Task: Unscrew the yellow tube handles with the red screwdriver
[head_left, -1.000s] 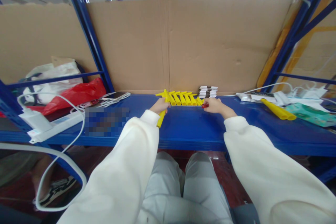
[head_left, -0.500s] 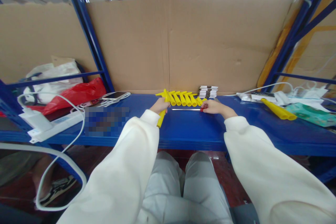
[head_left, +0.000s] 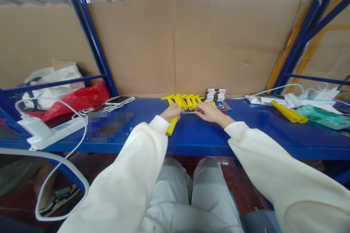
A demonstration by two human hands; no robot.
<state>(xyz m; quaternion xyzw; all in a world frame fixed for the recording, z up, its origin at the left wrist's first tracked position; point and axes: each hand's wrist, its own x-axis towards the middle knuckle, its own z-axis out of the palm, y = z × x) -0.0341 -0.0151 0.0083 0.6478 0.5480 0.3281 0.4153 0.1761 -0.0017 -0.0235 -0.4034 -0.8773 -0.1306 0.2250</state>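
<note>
My left hand [head_left: 172,112] is closed around a yellow T-shaped plastic handle [head_left: 172,126], whose round lower end sticks out toward the table's front edge. To its right, my right hand [head_left: 209,113] reaches leftward low over the table with fingers stretched out and thumb apart, and I see nothing gripped in it. A thin metal rod [head_left: 188,113] lies between my hands, its right part hidden by my right hand. Just behind them stands a row of several more yellow T-shaped handles [head_left: 190,105], partly covered by my fingers.
Small white boxes [head_left: 216,95] are stacked by the cardboard wall [head_left: 232,43]. Two yellow tubes [head_left: 290,113] and a green packet [head_left: 321,116] lie at right. At left are a power strip [head_left: 51,134], a phone [head_left: 120,100], cables and a red bag [head_left: 79,98].
My right hand has moved left from the rod's red end and its fingers have stretched out. My left hand, still holding the yellow handle, has shifted slightly right.
</note>
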